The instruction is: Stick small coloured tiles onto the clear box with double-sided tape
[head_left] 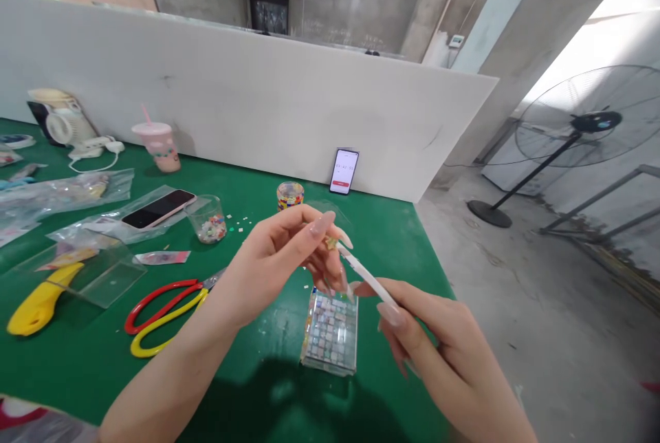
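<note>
My left hand (289, 243) is raised over the green table, pinching a small yellowish piece (331, 242) between thumb and fingertips. Its exact kind is too small to make out. In my right hand (427, 333) is a slim white stick (368, 276), slanting up to the left. The stick's far end meets or nearly meets the small piece; contact is hard to tell. Below both hands lies a clear box (333, 336) with rows of small pale shiny square tiles. Behind my left hand stands a round cup (290, 195) covered in coloured tiles, its lower part hidden.
Red-and-yellow-handled scissors (168, 312) lie left of my forearm. Farther left are a clear cup of small coloured pieces (210, 223), a phone (159, 209), a clear panel (111, 278) and a yellow-handled tool (44, 298). A lit phone (344, 171) leans on the white partition (247, 99).
</note>
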`<state>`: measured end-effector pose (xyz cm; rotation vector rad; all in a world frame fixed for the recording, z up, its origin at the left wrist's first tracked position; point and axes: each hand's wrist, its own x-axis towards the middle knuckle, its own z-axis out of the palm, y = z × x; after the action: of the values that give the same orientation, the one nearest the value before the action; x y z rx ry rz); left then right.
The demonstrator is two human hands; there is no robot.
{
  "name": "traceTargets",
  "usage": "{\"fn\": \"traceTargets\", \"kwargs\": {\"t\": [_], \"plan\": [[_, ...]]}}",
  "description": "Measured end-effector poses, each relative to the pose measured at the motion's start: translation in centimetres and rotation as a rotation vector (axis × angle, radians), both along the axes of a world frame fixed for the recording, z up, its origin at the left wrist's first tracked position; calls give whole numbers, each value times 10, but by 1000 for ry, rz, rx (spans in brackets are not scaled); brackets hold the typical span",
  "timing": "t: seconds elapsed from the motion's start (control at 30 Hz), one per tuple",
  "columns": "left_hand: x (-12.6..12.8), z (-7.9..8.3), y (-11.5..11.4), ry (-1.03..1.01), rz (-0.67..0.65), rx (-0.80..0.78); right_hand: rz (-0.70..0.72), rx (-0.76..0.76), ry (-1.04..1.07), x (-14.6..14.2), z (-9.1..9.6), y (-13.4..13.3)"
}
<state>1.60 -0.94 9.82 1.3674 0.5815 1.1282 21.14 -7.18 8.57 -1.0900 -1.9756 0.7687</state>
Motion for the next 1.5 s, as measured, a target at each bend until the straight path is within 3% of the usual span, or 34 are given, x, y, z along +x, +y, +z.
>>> {"fn": "traceTargets", "kwargs": {"t": [0.1,0.27,1.5], "plan": [[-1,-1,-1,-13,-102,-58,1,-50,-19,0,2,2],[3,-1,-2,46,-153,-118,-4,-123,-115,3,5,6],[6,0,-8,91,-163,-156,-72,-120,-136,-1,6,0]]}}
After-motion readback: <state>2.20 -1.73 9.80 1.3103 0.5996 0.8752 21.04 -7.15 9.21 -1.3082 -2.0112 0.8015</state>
